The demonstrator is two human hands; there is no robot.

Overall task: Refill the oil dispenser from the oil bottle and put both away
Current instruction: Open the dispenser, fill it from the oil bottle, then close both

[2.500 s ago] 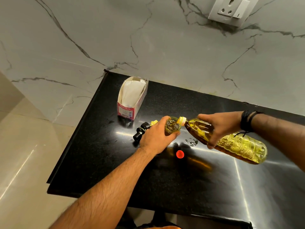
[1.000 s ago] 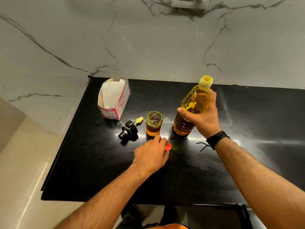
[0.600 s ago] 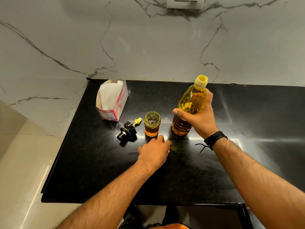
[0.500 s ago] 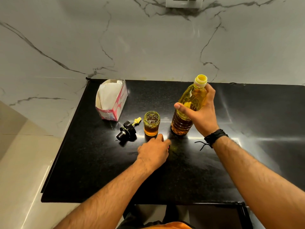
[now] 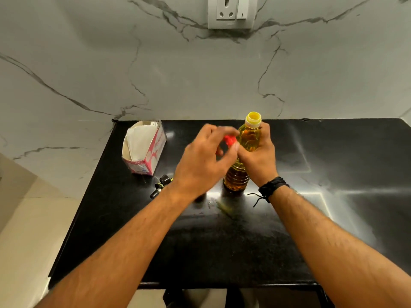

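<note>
The plastic oil bottle point(image 5: 236, 178) of yellow oil stands upright on the black counter point(image 5: 222, 241), its yellow neck uncapped. My right hand point(image 5: 259, 156) grips its upper body. My left hand point(image 5: 202, 165), blurred, is raised beside the bottle's shoulder and pinches the red cap point(image 5: 229, 140) below the neck. The glass oil dispenser jar is hidden behind my left hand. Its black pourer top point(image 5: 162, 185) with a yellow tip lies on the counter to the left.
An open pink-and-white carton point(image 5: 144, 150) holding white paper stands at the back left of the counter. A small smear of oil point(image 5: 224, 207) shines in front of the bottle. A wall socket point(image 5: 231, 12) sits on the marble wall above.
My left hand picked the red cap off the counter and lifted it up toward the bottle's neck. The right hand kept its hold on the upright bottle.
</note>
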